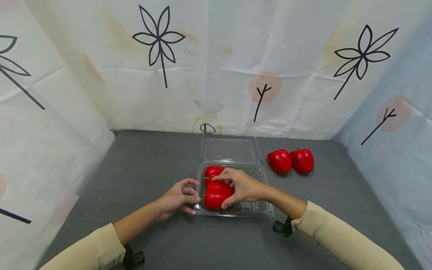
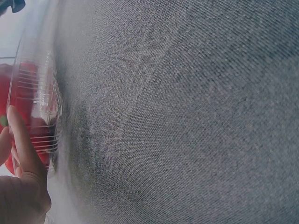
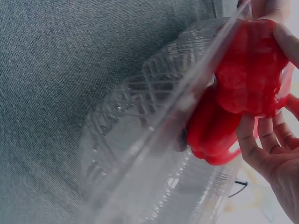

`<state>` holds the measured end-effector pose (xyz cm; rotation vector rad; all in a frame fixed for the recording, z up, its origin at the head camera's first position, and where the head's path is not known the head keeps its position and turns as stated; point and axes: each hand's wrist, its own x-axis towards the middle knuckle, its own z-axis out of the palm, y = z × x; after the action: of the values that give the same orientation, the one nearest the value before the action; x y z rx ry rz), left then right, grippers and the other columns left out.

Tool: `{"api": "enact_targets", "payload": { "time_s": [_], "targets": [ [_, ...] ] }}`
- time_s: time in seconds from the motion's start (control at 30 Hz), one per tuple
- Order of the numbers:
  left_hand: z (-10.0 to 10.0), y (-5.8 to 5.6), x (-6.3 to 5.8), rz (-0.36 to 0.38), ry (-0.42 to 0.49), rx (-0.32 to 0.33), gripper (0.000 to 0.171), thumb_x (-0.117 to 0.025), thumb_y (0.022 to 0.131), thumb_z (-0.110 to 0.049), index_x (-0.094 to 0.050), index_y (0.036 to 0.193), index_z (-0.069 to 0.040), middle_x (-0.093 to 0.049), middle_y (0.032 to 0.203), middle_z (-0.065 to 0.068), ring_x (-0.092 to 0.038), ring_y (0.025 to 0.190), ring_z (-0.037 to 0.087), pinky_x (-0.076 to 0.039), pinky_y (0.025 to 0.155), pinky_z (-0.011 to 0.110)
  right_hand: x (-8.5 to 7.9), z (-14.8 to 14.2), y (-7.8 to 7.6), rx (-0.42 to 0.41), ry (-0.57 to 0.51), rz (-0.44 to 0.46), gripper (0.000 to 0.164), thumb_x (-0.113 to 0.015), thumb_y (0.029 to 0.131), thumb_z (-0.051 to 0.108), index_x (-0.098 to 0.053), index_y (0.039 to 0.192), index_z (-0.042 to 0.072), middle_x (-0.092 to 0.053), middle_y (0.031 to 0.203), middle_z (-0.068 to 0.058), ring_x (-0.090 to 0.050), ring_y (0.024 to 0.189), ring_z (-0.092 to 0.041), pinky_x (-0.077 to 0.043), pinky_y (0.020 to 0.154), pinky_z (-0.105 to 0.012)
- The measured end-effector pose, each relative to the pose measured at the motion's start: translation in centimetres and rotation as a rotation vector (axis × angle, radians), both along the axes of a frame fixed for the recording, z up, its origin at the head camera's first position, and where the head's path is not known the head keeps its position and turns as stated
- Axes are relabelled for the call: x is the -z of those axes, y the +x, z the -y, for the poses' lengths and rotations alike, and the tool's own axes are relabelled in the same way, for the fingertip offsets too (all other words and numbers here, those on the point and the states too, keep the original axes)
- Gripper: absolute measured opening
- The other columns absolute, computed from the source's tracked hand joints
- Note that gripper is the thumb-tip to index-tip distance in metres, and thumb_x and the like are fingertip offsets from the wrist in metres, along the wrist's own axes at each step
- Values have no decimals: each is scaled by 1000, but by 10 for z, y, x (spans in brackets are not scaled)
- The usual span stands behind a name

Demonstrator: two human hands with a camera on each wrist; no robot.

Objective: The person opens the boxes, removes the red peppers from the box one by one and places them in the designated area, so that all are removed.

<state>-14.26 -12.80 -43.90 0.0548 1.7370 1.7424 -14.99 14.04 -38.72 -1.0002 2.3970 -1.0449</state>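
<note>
My right hand [image 1: 244, 185] grips a red bell pepper [image 1: 217, 197] from above, its thumb on the near side and fingers on the far side. This pepper is at the front left of a clear plastic clamshell box [image 1: 258, 209]. Directly behind it lies a second red bell pepper [image 1: 212, 171], partly hidden by my right hand in the head view. At the box's left rim is my left hand [image 1: 177, 198], its fingers spread and loosely bent. One of its fingers [image 2: 23, 140] touches the rim in the left wrist view.
The box's clear lid [image 1: 231, 149] is folded back flat behind it. Two more red bell peppers [image 1: 279, 162] lie side by side to the right of the lid. A grey cloth covers the table [image 1: 152, 157], and patterned curtains [image 1: 219, 56] stand behind and along both sides.
</note>
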Motion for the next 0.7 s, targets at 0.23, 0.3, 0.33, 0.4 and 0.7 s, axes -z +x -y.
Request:
{"api": "enact_targets", "payload": {
  "time_s": [0.23,0.3,0.33,0.4,0.7],
  "targets": [
    [-1,0,0,-2,-3,0,55,-72,90,-4,-41,136,-3,-63,94,10,-65,83,22,-62,70,46,-14,-7,2,26,-18,8,68,-88,76,24,-60,136,8,-56,122,-3,-54,109,-22,-57,82,-28],
    [-1,0,0,-4,0,-2,55,-72,90,-3,-41,136,-3,-63,94,10,-64,83,22,-62,69,46,-18,-10,3,39,-27,8,68,-87,76,23,-60,136,8,-55,122,-4,-54,109,-23,-58,82,-29],
    [-1,0,0,-4,3,-2,55,-72,90,-3,-41,136,-3,-63,94,10,-64,82,22,-62,69,46,-20,-12,3,44,-33,9,68,-87,76,22,-60,136,8,-55,123,-4,-54,110,-24,-58,82,-30],
    [-1,0,1,-5,9,-1,56,-72,90,-3,-41,136,-2,-62,93,10,-64,82,21,-62,68,46,-24,-17,4,57,-41,6,68,-87,75,21,-60,136,7,-55,123,-4,-54,110,-25,-58,82,-31],
    [-1,1,1,-4,18,-4,56,-73,89,-1,-41,136,-3,-61,92,9,-63,81,21,-62,67,45,-32,-54,7,154,-55,-34,68,-87,76,23,-59,137,8,-55,122,-6,-59,106,-27,-59,79,-29]
  ]
}}
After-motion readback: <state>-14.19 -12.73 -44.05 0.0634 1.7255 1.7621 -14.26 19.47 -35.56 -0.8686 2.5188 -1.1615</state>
